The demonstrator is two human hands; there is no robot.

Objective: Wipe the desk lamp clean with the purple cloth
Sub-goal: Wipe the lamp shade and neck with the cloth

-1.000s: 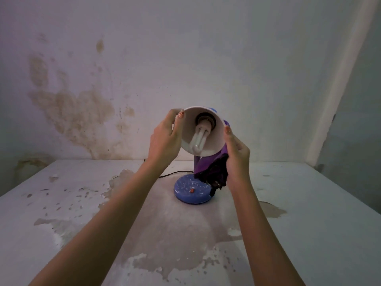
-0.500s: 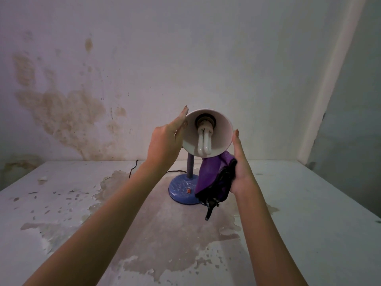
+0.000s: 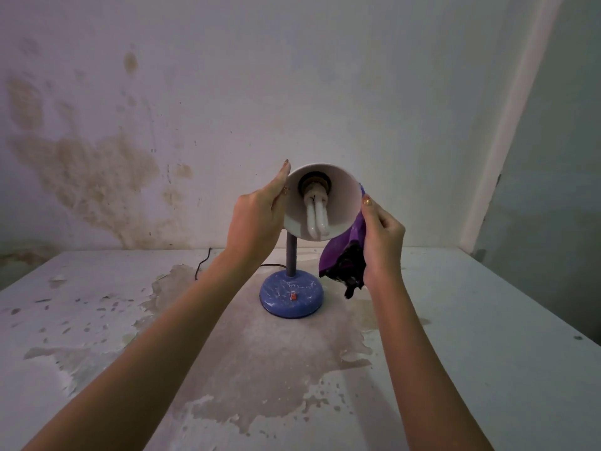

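Note:
The desk lamp stands at the middle of the table: a round blue base [image 3: 291, 298] with a small red switch, a grey stem, and a white shade [image 3: 341, 196] tipped toward me with a white bulb [image 3: 316, 219] inside. My left hand [image 3: 257, 222] cups the shade's left outer side. My right hand [image 3: 383, 239] grips the purple cloth [image 3: 341, 258] and presses it against the shade's right outer edge. The cloth's dark end hangs down beside the base.
A worn white table [image 3: 487, 336] with peeled, stained patches carries the lamp. A black cord [image 3: 203, 263] runs from behind the base toward the stained back wall [image 3: 97, 177]. A wall corner rises at the right.
My right hand has risen from below the shade to its right edge, closing on the cloth. The shade has tipped a little more upright. My left hand stays on the shade's left side.

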